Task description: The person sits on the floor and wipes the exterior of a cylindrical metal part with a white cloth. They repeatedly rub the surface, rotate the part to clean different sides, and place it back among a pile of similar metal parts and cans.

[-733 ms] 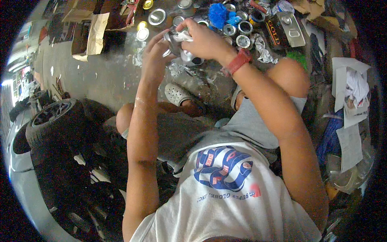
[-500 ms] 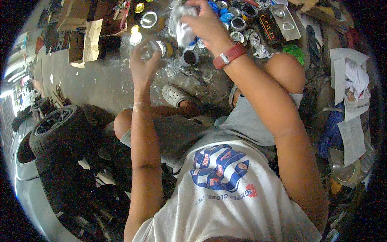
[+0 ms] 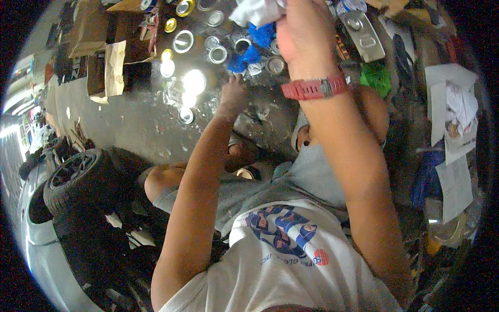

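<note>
My right hand [image 3: 307, 39], with a red watch on its wrist, grips a crumpled white cloth [image 3: 255, 11] near the top edge. My left hand [image 3: 234, 96] is low over the floor at the near side of the open tins; blur hides its fingers and anything in them. Just beyond it lie a crumpled blue cloth [image 3: 238, 62] and a round silver-rimmed tin [image 3: 217, 54]. A dark-filled container [image 3: 242, 46] stands behind these. To the left of that hand is a small round clear or silver container [image 3: 186, 115], near a tin in strong glare [image 3: 195, 82].
Open cardboard boxes [image 3: 115, 67] stand at the far left, a car wheel [image 3: 74, 174] at the near left. Toward the far right are a metal can lying flat [image 3: 362, 35] and a green plastic bag [image 3: 375, 78]. White papers [image 3: 455, 182] lie at the right.
My left hand has let go of the small round container, now on the floor, and moved right and nearer. The white cloth has gone farther away with my right hand. The view has shifted.
</note>
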`<control>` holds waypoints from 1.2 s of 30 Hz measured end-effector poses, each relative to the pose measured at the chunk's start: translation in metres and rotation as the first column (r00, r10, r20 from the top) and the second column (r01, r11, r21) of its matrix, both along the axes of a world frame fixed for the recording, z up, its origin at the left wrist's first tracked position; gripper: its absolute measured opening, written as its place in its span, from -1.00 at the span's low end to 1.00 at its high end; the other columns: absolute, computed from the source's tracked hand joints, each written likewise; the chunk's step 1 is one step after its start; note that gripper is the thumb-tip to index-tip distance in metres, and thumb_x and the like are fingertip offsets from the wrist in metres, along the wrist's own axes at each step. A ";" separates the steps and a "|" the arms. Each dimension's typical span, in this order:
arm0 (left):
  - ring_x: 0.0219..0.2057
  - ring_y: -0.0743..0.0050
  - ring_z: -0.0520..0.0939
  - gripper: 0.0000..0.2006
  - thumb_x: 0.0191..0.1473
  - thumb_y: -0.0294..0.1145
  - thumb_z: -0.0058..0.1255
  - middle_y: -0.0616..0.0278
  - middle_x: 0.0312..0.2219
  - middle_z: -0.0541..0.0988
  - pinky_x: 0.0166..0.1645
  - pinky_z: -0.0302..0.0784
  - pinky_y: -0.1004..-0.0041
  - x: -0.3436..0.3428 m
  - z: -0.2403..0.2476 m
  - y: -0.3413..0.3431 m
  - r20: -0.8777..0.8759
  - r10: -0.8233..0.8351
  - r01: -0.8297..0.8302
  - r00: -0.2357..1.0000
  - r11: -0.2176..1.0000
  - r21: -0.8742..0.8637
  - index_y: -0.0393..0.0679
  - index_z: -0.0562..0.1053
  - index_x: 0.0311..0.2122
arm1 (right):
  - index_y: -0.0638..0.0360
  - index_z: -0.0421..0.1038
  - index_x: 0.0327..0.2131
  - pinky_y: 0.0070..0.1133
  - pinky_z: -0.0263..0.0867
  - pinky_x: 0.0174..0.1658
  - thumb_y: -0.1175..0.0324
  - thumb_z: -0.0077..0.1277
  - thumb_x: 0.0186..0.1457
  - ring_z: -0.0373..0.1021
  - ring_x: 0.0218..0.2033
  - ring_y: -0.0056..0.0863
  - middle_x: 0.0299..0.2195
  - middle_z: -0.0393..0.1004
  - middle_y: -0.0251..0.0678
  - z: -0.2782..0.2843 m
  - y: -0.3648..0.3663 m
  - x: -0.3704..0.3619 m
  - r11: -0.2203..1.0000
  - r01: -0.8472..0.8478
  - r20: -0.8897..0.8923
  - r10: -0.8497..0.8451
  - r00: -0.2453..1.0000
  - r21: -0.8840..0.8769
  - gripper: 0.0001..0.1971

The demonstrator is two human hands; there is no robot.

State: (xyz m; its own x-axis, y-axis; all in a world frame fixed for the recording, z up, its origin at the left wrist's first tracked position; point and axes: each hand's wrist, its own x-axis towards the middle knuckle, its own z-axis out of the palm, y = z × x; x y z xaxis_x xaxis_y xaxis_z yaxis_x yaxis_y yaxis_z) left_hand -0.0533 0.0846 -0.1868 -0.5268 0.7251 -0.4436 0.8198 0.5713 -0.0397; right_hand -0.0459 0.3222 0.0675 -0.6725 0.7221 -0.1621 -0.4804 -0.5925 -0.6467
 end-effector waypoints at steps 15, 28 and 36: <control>0.14 0.01 0.43 -0.66 0.19 -0.12 0.03 0.17 0.08 0.50 0.01 0.50 -0.08 0.008 -0.059 0.006 -0.017 0.049 -0.050 0.999 0.997 -0.066 0.09 0.63 0.02 | 0.24 0.32 0.20 -0.33 0.37 0.20 0.50 0.15 0.16 0.45 0.12 -0.21 0.11 0.49 -0.13 -0.026 0.002 0.000 0.978 -0.204 0.139 0.195 0.971 0.053 -0.48; 0.44 -0.16 0.15 -0.34 0.20 0.08 0.10 0.03 0.39 0.25 0.41 0.13 -0.22 0.012 -0.006 0.003 0.267 0.542 -0.597 0.797 0.639 0.485 0.02 0.36 0.34 | 0.16 0.37 0.16 -0.40 0.39 0.18 0.58 0.12 0.18 0.46 0.07 -0.34 0.08 0.49 -0.19 -0.034 -0.013 -0.004 0.934 -0.313 0.161 0.287 0.944 0.172 -0.54; 0.36 0.10 0.30 0.02 0.19 0.63 -0.50 0.14 0.40 0.24 0.47 0.02 0.04 -0.009 0.233 -0.023 0.797 -0.604 -0.988 -0.027 -0.105 -0.113 -0.01 0.09 0.48 | 0.22 0.38 0.22 -0.31 0.27 0.31 0.56 -0.03 0.27 0.36 0.25 -0.01 0.22 0.44 0.00 0.011 -0.108 0.027 0.143 -0.433 0.360 0.364 0.859 0.890 -0.56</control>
State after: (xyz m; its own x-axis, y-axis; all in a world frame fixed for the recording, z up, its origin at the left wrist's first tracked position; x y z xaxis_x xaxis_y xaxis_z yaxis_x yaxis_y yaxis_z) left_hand -0.0626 0.0613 0.0464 -0.7696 0.5925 -0.2379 -0.5924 -0.5236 0.6124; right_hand -0.0193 0.2145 0.0788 -0.9348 0.0076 0.3552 -0.3322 0.3356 -0.8815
